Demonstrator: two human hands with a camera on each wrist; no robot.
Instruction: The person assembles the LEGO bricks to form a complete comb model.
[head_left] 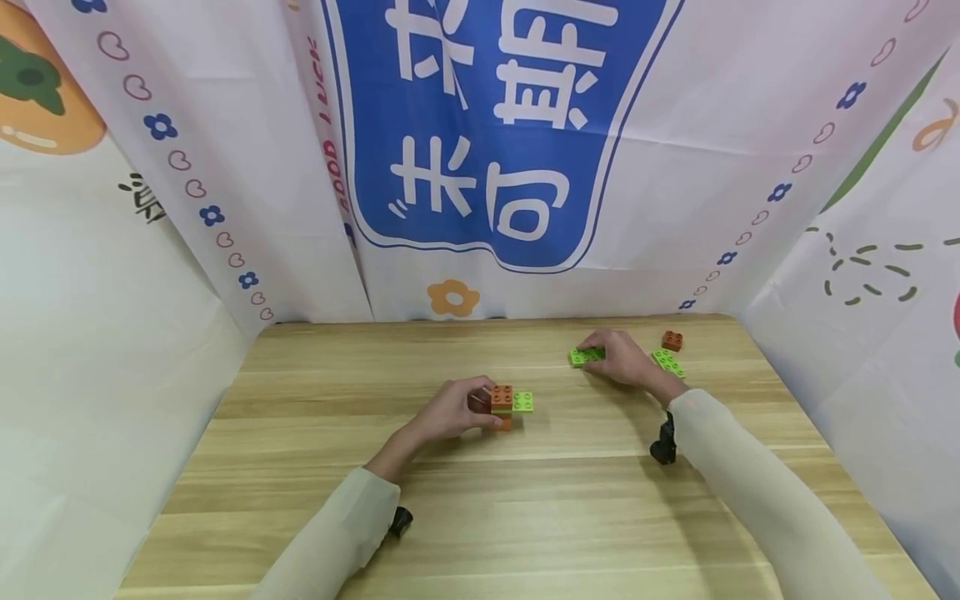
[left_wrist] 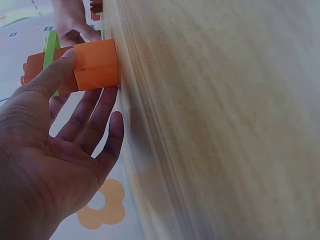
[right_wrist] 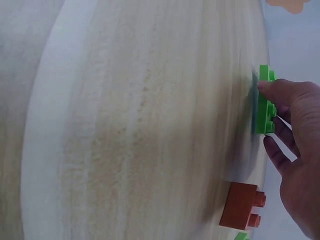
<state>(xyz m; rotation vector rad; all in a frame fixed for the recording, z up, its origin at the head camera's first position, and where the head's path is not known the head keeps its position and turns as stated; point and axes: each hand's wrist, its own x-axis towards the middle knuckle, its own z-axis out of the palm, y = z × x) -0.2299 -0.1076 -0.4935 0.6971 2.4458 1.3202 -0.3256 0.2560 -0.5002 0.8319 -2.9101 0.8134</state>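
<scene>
In the head view my left hand [head_left: 450,408] grips a small stack of toy building bricks between thumb and fingers, near the table's middle. An orange brick [left_wrist: 97,65] forms the bottom, with a brown brick above it. A thin green brick [head_left: 523,402] juts out rightward from under the top brown brick [head_left: 502,393]. Farther back and to the right, my right hand [head_left: 622,360] pinches another thin green brick [right_wrist: 263,102], studs facing up. Whether that brick touches the tabletop I cannot tell. The palm and fingers partly cover both held pieces.
Beyond the right hand, a loose brown brick [head_left: 672,339] and a green brick [head_left: 667,362] lie close together near the table's back right. A printed cloth [head_left: 675,167] hangs upright along the back edge of the wooden table [head_left: 300,500], with white cloth at both sides.
</scene>
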